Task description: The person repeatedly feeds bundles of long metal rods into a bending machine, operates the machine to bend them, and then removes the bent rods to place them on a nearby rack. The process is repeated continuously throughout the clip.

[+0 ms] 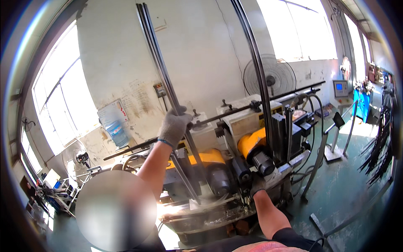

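My left hand (173, 127), in a pale knitted glove, is raised at the middle of the view. Its fingers are wrapped round long upright metal bars (156, 54), which rise past the top edge and lean to the left. My right hand (258, 185), gloved and in shade, reaches low into the machine, just below a dark ribbed motor (262, 161). Its fingers are hidden there, so what it touches does not show. The machine has yellow rounded covers (253, 142) and a long dark horizontal rod (289, 92) across it, behind my left hand.
A second bundle of upright metal bars (257, 54) stands right of centre. Behind is a wall fan (270, 80); a blue water bottle (117, 133) sits at left. Cables (321, 138) loop down the right side. A stand (333, 152) and hanging dark strips (379, 147) are farther right.
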Available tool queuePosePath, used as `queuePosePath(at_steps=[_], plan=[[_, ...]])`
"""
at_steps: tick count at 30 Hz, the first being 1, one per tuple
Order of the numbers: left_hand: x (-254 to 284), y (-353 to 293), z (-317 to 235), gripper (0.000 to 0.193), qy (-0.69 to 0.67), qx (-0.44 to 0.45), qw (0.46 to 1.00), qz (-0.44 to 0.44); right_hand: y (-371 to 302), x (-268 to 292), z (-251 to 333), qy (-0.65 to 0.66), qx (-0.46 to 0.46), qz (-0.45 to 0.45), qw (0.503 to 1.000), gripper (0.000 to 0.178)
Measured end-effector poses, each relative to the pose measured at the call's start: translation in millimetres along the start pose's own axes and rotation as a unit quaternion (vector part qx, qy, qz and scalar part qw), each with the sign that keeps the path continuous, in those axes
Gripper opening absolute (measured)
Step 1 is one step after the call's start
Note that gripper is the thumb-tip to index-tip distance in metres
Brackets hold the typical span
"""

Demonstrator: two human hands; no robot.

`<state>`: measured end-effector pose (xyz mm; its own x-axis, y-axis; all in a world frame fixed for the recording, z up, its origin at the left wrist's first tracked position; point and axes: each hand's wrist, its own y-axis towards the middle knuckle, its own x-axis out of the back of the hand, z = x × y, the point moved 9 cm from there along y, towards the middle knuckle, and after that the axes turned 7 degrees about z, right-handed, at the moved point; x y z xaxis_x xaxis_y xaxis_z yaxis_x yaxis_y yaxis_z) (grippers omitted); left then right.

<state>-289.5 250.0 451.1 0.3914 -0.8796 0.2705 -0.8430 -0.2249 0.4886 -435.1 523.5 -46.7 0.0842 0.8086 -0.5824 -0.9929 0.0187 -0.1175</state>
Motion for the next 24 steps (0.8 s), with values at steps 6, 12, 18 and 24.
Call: queuePosePath(at_steps=[6, 12, 18, 24], plan=[[1.3, -0.3, 3.2, 0.041, 0.012, 0.022, 1.0, -0.007, -16.2, -11.6, 7.0, -0.047, -0.075, -0.003, 0.996, 0.018], [-2.7, -1.0, -2.3, 0.025, 0.269, -0.007, 0.962, 0.038, -36.7, -22.0, 15.8, 0.08, -0.16, 0.015, 0.984, 0.018], [-11.1, -3.9, -11.0, 0.032, 0.569, -0.208, 0.788, 0.109, -15.5, -8.3, 0.3, 0.079, -0.127, 0.003, 0.989, 0.019], [-36.5, -43.0, -42.2, 0.042, 0.116, 0.064, 0.988, -0.08, -5.6, -9.3, -10.9, 0.085, -0.118, 0.01, 0.989, 0.028]])
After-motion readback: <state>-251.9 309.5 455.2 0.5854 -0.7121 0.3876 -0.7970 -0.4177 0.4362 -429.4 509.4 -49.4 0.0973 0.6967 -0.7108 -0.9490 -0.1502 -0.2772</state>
